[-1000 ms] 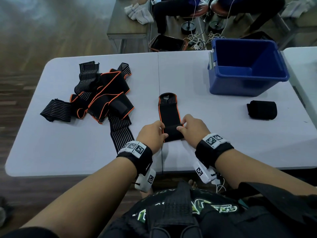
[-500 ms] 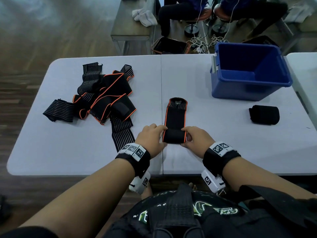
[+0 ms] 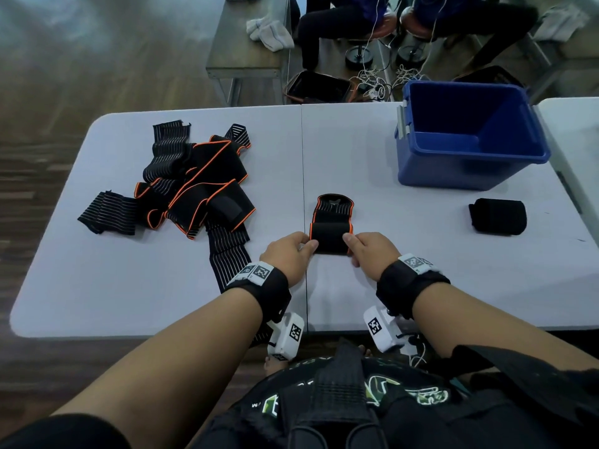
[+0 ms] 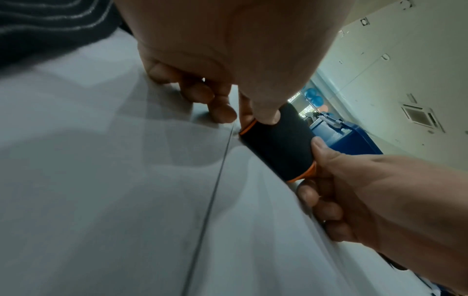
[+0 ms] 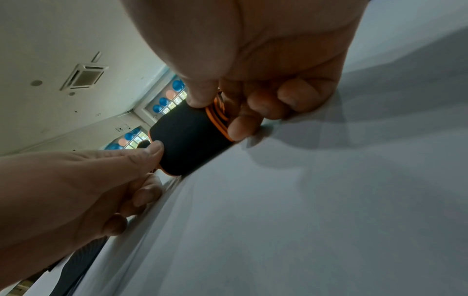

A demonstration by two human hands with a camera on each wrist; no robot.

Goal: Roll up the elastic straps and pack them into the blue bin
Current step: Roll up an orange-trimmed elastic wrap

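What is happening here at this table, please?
A person is rolling up an orange-edged elastic strap on a white table. The left hand and right hand each pinch one end of the roll; a short flat tail is not yet rolled. A finished black roll lies beside the blue bin, not inside it. A tangled pile of straps waits on the left.

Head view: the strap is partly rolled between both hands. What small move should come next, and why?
Probably roll the strap one more turn away from the body: the left hand and right hand pinch its ends, and a short flat tail remains unrolled.
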